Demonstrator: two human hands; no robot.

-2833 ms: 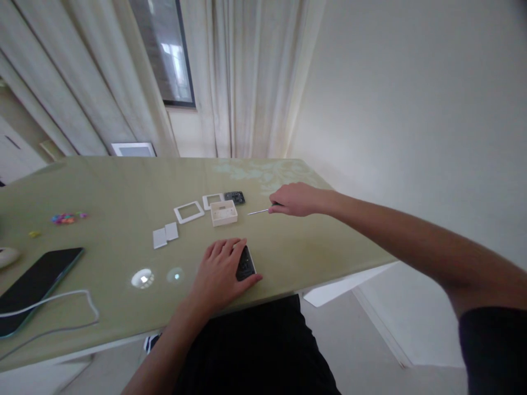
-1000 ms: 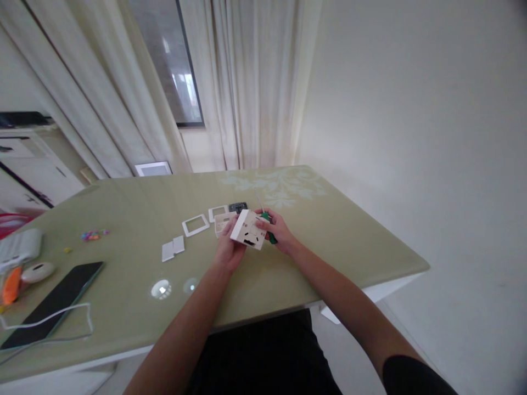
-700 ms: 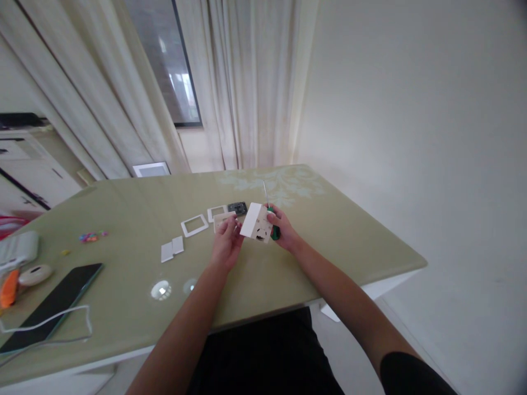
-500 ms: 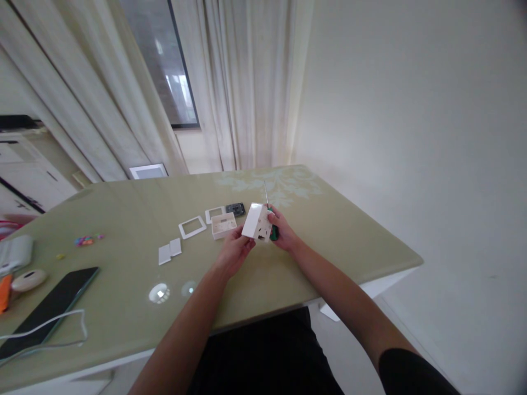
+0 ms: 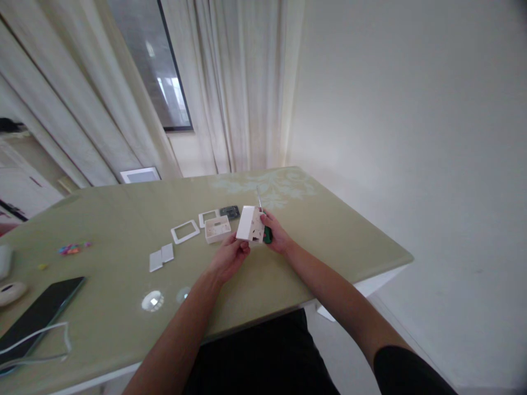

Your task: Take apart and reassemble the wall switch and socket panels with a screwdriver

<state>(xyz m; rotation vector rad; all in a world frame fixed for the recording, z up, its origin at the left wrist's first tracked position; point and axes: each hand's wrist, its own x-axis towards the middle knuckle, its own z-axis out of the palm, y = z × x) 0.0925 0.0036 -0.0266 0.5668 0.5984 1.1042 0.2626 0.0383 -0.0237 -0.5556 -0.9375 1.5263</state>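
Observation:
My left hand (image 5: pixel 229 257) is closed on the lower left of a white wall socket box (image 5: pixel 246 221), held tilted above the table. One of its faces is smooth; the face turned to the right has several holes and slots. My right hand (image 5: pixel 276 233) wraps round the green handle of a screwdriver (image 5: pixel 267 235), its thin shaft pointing up and away. Fingers of that hand also touch the box's right side. Just left of the held box, a second white open box (image 5: pixel 218 229) rests on the table, beside a dark grey socket module (image 5: pixel 229 212).
Two white frames (image 5: pixel 185 231) and two small white plates (image 5: pixel 162 257) lie left of the boxes. Farther left are a dark phone (image 5: pixel 41 312), a white cable (image 5: pixel 66 334) and small colourful bits (image 5: pixel 74 248). The table (image 5: pixel 329 263) ends near a wall on the right.
The view has turned slightly, so the scene sits a little farther left. Both hands keep their hold, and the box is turned slightly, showing more of its holed face.

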